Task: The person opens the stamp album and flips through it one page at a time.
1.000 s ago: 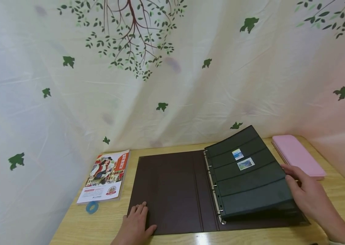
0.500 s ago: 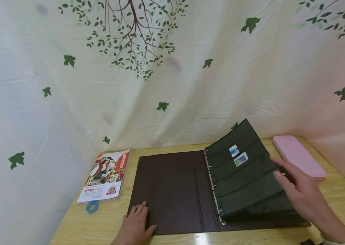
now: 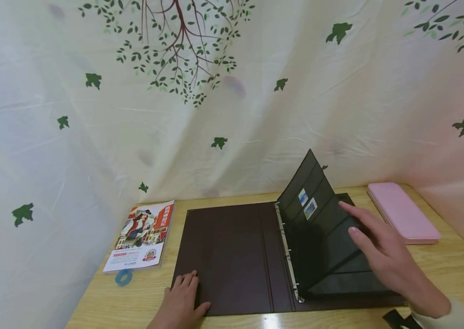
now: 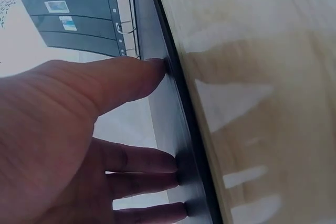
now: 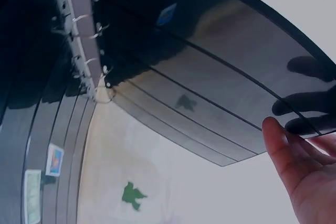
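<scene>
A dark brown ring-binder stamp album (image 3: 227, 256) lies spread on the table. My right hand (image 3: 388, 256) pinches the outer edge of a black album page (image 3: 326, 233), which stands steeply tilted on the rings. Two small stamps (image 3: 310, 209) sit in its strips. In the right wrist view the thumb (image 5: 275, 137) is at the page's edge, and dark finger shapes show on the glossy sheet (image 5: 210, 77). Beneath lie more black pages (image 3: 351, 281). My left hand (image 3: 180, 299) rests with extended fingers on the cover's near left corner; its thumb (image 4: 136, 77) touches the cover edge.
A colourful booklet (image 3: 143, 235) and a blue tape ring (image 3: 123, 277) lie to the left. Behind the album at right is a pink case (image 3: 402, 212). A printed curtain (image 3: 256, 137) hangs along the table's back edge. A black object (image 3: 398, 320) shows by the right wrist.
My right hand has moved left and up, swinging the album page from nearly flat to steeply raised. More of the pages underneath now show. The left hand stays put.
</scene>
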Available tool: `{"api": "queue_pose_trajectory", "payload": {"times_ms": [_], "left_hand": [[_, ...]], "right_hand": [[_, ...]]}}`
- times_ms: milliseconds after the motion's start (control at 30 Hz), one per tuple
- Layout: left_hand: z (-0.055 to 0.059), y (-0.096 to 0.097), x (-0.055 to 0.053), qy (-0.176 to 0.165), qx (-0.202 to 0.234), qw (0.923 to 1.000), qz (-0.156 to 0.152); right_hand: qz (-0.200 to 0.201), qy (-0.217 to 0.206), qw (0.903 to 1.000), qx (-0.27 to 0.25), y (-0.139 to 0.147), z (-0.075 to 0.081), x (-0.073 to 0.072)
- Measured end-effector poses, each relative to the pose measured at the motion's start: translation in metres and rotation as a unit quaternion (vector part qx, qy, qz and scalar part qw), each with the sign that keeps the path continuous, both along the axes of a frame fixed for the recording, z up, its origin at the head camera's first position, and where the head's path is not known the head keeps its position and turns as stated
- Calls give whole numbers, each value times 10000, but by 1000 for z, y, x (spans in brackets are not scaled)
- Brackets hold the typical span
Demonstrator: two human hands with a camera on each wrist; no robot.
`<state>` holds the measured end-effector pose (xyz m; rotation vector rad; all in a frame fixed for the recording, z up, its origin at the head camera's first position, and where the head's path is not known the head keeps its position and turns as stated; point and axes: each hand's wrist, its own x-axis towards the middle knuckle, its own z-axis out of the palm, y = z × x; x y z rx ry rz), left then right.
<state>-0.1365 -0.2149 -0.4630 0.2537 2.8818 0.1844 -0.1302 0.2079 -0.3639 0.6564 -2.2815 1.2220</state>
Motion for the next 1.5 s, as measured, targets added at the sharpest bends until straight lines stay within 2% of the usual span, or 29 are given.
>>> {"api": "queue_pose_trajectory", "payload": {"times_ms": [200,333,400,467,600,700,767,833,933,1000,1167,1300,1400,1433,1500], "left_hand": [[2,1,0,-1,7,10000,36],[3,-1,0,54,276,9996,23],[5,-1,1,250,487,9985,-83],[9,1,3,584,660,9957,-281],[27,14,4,1149,982,9863,-669],[41,29,2,1328,1249,9797,-836],[48,39,0,1542,1490,9722,-936],[55,49,-1,1792,1809,9615,-1032],[64,64,-2,2217,2336,9382,-1268],[71,72,-2,2370,2681,9224,-1453],[86,91,-2,2407,3295,8898,-2044],[96,102,-1,2379,3542,8661,-2605],[101,107,-1,2354,3636,8555,-2837],[101,108,-1,2358,3654,8536,-2870],[102,109,-1,2328,3670,8543,-2852]], "right_hand": [[318,331,9989,13,-12,4,-3],[475,203,9987,-23,-20,5,-4],[521,113,9986,-20,-23,6,-4],[547,13,9985,-14,-26,6,-4],[611,-68,9981,-18,-32,4,-4],[800,144,9966,-103,-37,2,-5],[1021,337,9940,-222,-40,1,-6],[1349,531,9888,-357,-43,-1,-8],[1715,602,9821,-488,-48,-5,-11],[1848,581,9797,-520,-51,-8,-13],[1899,314,9801,-475,-55,-15,-12],[1954,16,9799,-406,-60,-19,-8],[2013,-211,9789,-290,-65,-21,-6],[2019,-268,9788,-228,-66,-22,-5],[2009,-303,9791,-65,-68,-24,-4]]}}
